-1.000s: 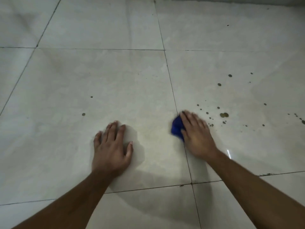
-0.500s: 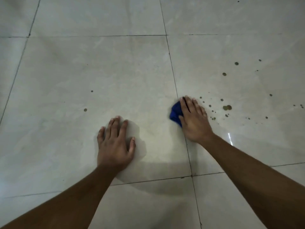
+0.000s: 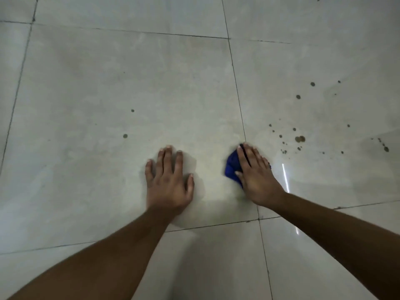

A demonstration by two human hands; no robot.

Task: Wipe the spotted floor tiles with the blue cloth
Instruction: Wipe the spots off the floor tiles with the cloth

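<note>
Two hands lie flat-fingered: left hand [image 3: 168, 182] on tile [image 3: 108, 83], right hand [image 3: 256, 177] pressing one blue cloth [image 3: 232, 167].

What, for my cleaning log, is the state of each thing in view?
left hand: flat on the floor tile, holding nothing.
right hand: straight fingers pressing the blue cloth.
blue cloth: bunched under the right hand, at the grout line.
dark spots: unwiped, right of the cloth.

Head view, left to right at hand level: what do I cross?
Two lone dark spots → left hand → right hand pressing the blue cloth → clustered brown spots → far-right spots.
</note>
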